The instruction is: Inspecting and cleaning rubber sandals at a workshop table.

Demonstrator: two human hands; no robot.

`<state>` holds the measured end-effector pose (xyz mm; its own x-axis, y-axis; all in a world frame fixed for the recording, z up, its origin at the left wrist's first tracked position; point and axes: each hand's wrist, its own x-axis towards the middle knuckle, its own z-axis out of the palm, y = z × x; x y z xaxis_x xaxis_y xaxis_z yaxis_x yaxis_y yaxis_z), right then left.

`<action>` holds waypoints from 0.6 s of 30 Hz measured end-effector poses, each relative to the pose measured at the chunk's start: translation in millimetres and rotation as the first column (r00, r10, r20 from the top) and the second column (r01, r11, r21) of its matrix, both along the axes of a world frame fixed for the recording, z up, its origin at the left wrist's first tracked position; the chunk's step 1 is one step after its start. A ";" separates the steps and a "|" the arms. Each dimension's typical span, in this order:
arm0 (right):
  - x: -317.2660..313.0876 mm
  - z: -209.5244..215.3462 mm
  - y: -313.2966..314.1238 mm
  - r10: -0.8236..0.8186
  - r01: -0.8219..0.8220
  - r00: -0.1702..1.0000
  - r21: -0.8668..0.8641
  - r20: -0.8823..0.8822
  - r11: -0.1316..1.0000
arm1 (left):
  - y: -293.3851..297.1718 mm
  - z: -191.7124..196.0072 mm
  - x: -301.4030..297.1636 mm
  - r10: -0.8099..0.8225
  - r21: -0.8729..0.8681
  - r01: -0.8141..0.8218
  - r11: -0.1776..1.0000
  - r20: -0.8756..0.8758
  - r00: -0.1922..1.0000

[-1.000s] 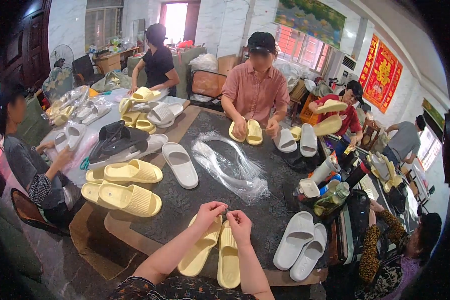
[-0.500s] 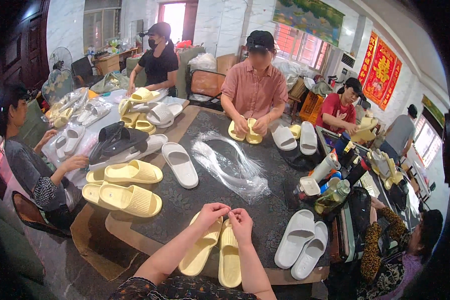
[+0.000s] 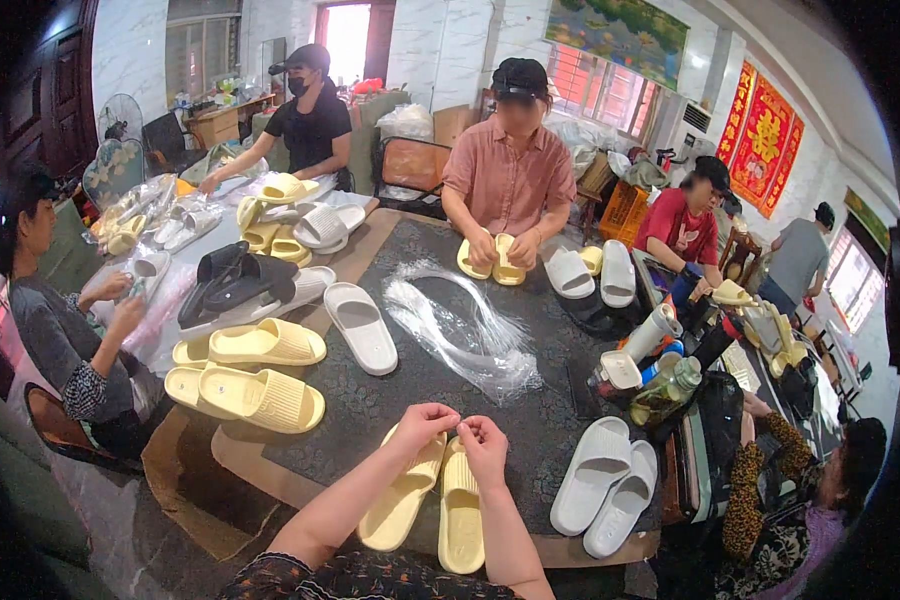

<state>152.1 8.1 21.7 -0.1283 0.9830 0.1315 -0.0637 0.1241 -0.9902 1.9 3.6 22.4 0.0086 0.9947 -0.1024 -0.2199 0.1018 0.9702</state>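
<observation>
Red hanging banners (image 3: 766,130) with gold characters on the far right wall; clear plastic bags (image 3: 465,330) mid-table. Left hand (image 3: 422,424) and right hand (image 3: 483,440) pinched together, fingertips touching, over a pair of yellow slippers (image 3: 430,495) at the near edge of the dark table (image 3: 390,390). White slippers (image 3: 608,485) lie to the right. Tiled room.

Both hands (image 3: 457,432) pinched together over yellow slipper pair (image 3: 433,497), dark tbl (image 3: 390,395).
</observation>
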 end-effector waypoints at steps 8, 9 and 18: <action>2.3 -11.5 3.5 0.009 -0.009 1.000 0.006 -0.005 1.000 | -3.4 10.2 -1.2 -0.052 -0.034 0.051 0.998 -0.020 0.998; 2.9 -10.4 3.1 0.018 -0.017 1.000 0.012 -0.010 1.000 | -4.6 14.5 -1.1 -0.052 -0.035 0.051 0.998 -0.020 0.998; -3.0 -8.6 3.8 -0.017 0.017 1.000 0.022 0.022 1.000 | 1.3 -0.4 -3.5 -0.079 -0.099 0.092 0.991 0.126 0.989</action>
<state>149.1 11.8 13.1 -0.1145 0.9820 0.1503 -0.0393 0.1467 -0.9884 -1.5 4.9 22.0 0.1121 0.9738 -0.1981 -0.3215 0.2242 0.9200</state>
